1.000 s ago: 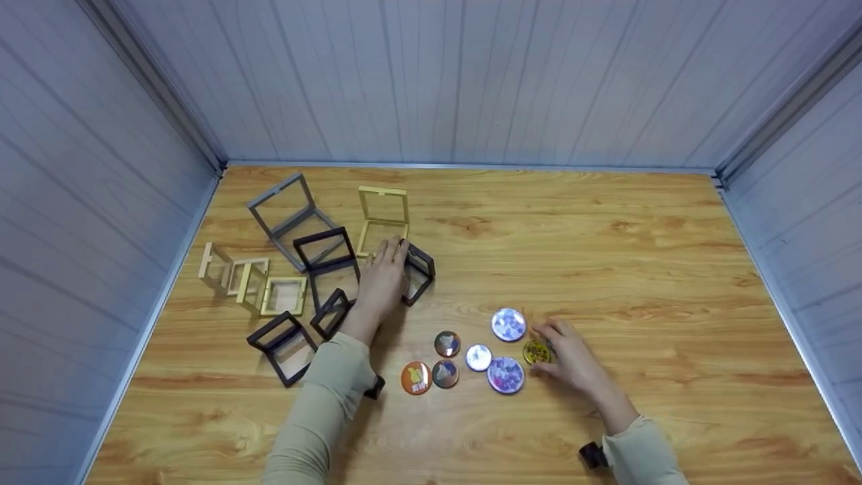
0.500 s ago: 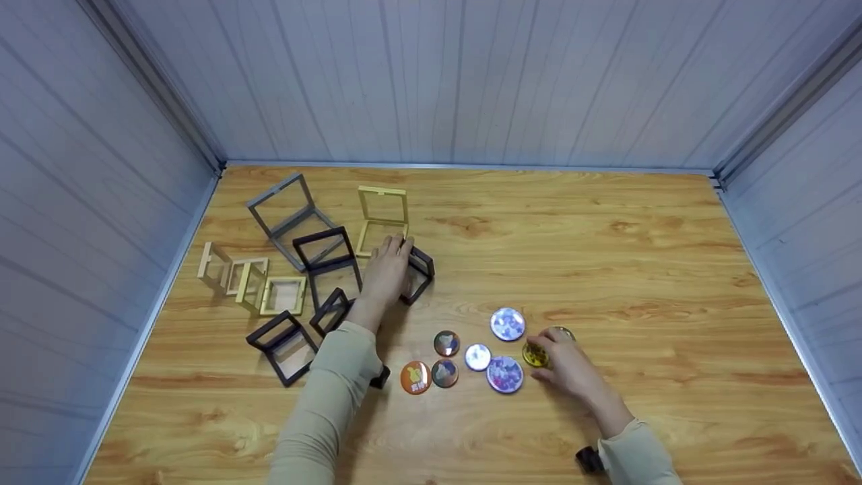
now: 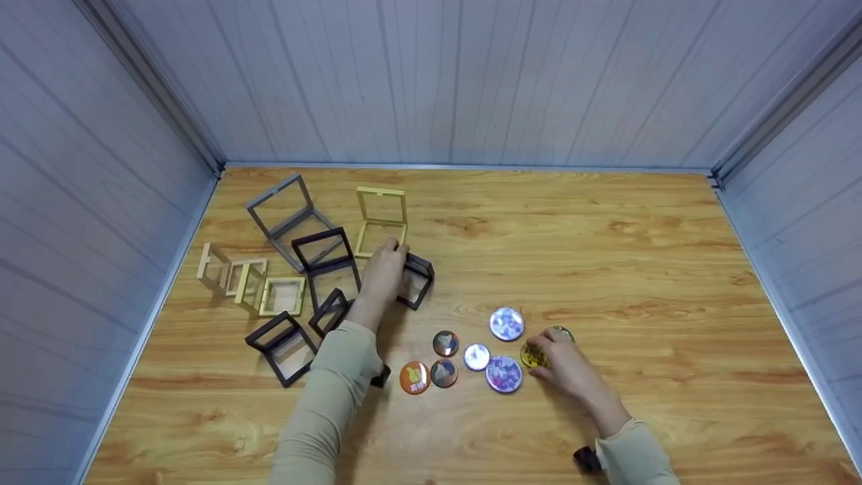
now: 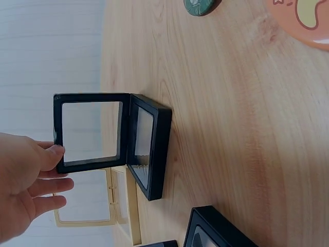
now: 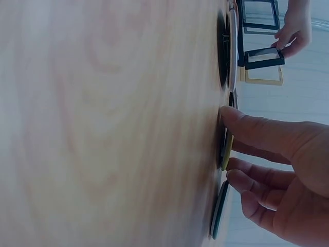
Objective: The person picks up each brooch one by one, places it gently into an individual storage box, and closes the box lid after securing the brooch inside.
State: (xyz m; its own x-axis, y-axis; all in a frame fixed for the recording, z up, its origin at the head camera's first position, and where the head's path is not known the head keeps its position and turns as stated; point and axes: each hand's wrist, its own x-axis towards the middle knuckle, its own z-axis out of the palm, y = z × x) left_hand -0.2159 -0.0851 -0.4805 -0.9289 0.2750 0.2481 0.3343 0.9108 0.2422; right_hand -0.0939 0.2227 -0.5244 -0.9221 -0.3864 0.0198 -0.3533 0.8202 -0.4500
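Note:
My left hand (image 3: 397,250) reaches to an open black frame box (image 3: 417,279) left of centre. The left wrist view shows thumb and fingers (image 4: 51,154) pinching the edge of the raised lid (image 4: 92,131), with the box base (image 4: 151,152) on the table. My right hand (image 3: 542,350) grips a yellow badge (image 3: 532,356) at the right end of a cluster of round badges. In the right wrist view the thumb (image 5: 257,128) presses at the yellow badge's rim (image 5: 226,152), the other fingers curled under. A second badge (image 3: 563,331) lies just behind that hand.
Several badges lie between the hands: an orange one (image 3: 415,377), two purple ones (image 3: 506,324), smaller ones (image 3: 477,357). Open frame boxes crowd the left: grey (image 3: 286,209), yellow (image 3: 382,215), black (image 3: 281,347), beige (image 3: 232,273). Walls enclose the wooden table (image 3: 640,256).
My right hand drew back and curled round the yellow badge, uncovering another badge behind it. My left hand's fingers closed onto the black frame's lid, which tipped slightly lower.

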